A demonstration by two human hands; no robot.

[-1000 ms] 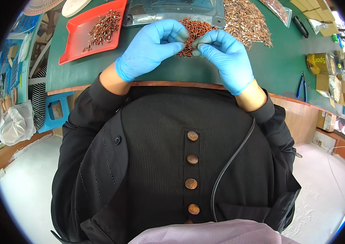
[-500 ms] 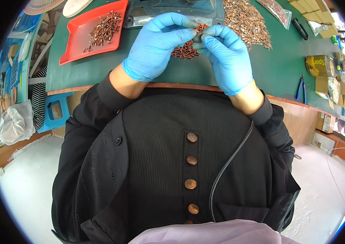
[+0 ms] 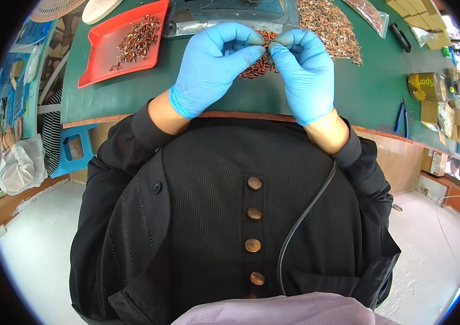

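Note:
Both hands wear blue gloves and meet over a green table mat. My left hand and my right hand pinch one small dark, thin part between their fingertips. Right under the fingertips lies a small heap of reddish-brown small parts. What the pinched part is exactly is too small to tell.
A red tray with several of the same parts lies at the left. A large loose pile of brownish parts lies at the upper right, a clear plastic bag behind the hands. Pliers and boxes sit at the right edge. A blue stool stands left.
Both hands have moved slightly away from my body, up over the small heap, and the fingertips have closed together on the small part.

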